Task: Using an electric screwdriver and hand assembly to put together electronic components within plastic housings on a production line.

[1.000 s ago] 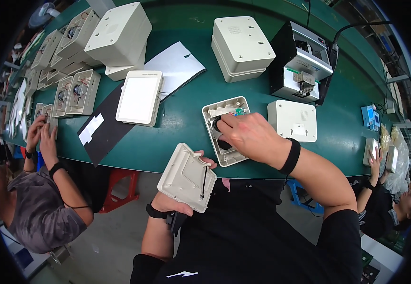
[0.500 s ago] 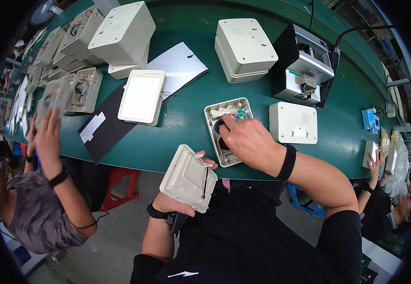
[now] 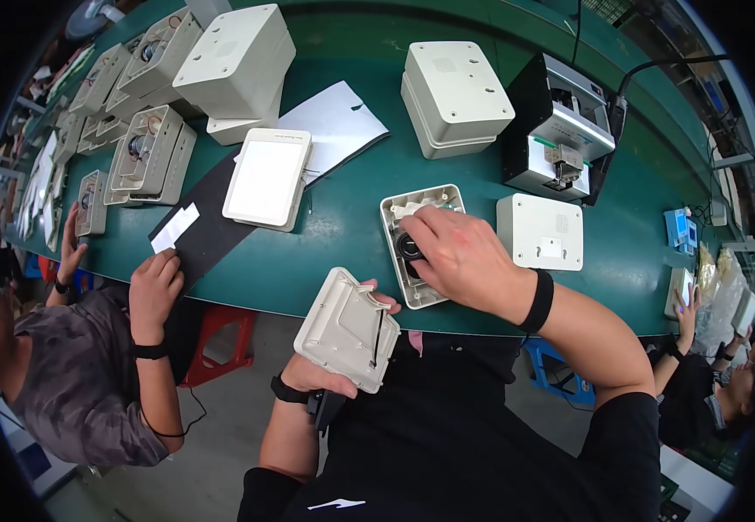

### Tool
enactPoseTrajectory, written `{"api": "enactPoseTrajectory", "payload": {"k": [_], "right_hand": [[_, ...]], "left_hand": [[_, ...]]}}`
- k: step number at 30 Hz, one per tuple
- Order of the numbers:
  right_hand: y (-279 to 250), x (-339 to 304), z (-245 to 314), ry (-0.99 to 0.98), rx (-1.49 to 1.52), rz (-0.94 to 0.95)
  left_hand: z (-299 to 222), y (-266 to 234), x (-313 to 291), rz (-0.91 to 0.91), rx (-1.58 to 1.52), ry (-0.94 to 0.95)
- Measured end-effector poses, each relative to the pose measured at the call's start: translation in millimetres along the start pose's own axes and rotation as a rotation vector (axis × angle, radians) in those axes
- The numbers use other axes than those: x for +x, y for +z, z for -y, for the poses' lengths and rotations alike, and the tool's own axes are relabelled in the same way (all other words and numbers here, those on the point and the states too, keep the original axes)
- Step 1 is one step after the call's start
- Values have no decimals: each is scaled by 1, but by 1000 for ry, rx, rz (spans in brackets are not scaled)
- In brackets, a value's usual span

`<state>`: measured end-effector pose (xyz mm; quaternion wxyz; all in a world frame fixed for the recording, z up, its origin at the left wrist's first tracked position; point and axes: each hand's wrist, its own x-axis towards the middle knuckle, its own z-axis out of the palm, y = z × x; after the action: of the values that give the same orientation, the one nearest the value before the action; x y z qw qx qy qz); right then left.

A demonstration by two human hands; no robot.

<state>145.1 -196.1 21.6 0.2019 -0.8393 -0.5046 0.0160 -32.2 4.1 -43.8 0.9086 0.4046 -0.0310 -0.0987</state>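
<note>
My left hand [image 3: 315, 374] holds an off-white plastic cover [image 3: 336, 335] above the table's near edge, its ribbed inner side up and a thin black strip along it. On the table, just beyond, lies an open off-white housing [image 3: 397, 293]. Over it reaches my right hand [image 3: 457, 252], back of the hand up, thumb and fingers closed at a round black part [image 3: 407, 247] that looks like a small speaker. My fingers cover much of the housing's inside, and a sliver of green board shows behind them.
Right of the housing lies a closed off-white unit [image 3: 540, 230]; stacked units [image 3: 456, 96] and a black-and-silver machine [image 3: 560, 130] stand behind. Leftward are a white-faced unit [image 3: 266, 178], a black sheet [image 3: 212, 235] and stacked open housings [image 3: 151, 161]. A co-worker's hand [image 3: 156, 283] touches the sheet's near edge.
My right hand shifts slightly within the housing, and more of the round black part shows. The left co-worker has let go of an open housing onto the stack and reached to the sheet.
</note>
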Motion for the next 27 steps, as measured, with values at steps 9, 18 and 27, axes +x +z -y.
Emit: {"api": "enactPoseTrajectory", "payload": {"k": [9, 18, 27], "right_hand": [[-5, 3, -1, 109, 79, 149], [-7, 1, -4, 30, 49, 62], [6, 0, -10, 8, 48, 14]], "left_hand": [[0, 1, 2, -17, -18, -2], [0, -1, 2, -20, -17, -14], [1, -2, 2, -17, 0, -10]]}}
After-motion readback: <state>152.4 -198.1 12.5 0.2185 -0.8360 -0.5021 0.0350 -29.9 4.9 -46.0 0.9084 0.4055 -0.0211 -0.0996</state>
